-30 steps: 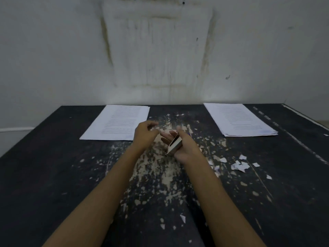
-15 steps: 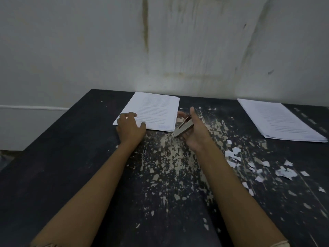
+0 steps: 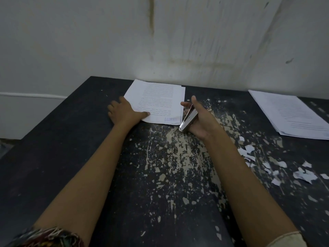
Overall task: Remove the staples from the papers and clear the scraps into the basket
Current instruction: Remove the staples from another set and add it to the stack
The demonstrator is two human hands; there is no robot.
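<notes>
1. Near the back edge of the black table [image 3: 53, 157], left of its middle, lies a stack of papers [image 3: 158, 100] printed with lines of small text, too fine to read.
2. A faint blue stamp or mark sits at the stack's near right corner; its letters are blurred and I cannot make them out.
3. This stack's long axis runs from the near edge toward the wall, tilted slightly to the right.
4. On the stack's near left corner the left hand [image 3: 124, 113] lies flat, fingers spread wide, thumb pressing the paper.
5. Just beside the stack's near right corner, the right hand [image 3: 201, 120] is closed around a metal staple remover [image 3: 188, 119], thumb up.
6. The staple remover's long axis slants from near-left to far-right; its near end almost touches the table.
7. A second stack of papers [image 3: 292, 114] lies near the back right corner, well apart from the hands, angled left; its text is also unreadable.
8. Torn white scraps [image 3: 304, 175] are scattered along the right side of the table, whose paint is worn pale in the middle.
</notes>
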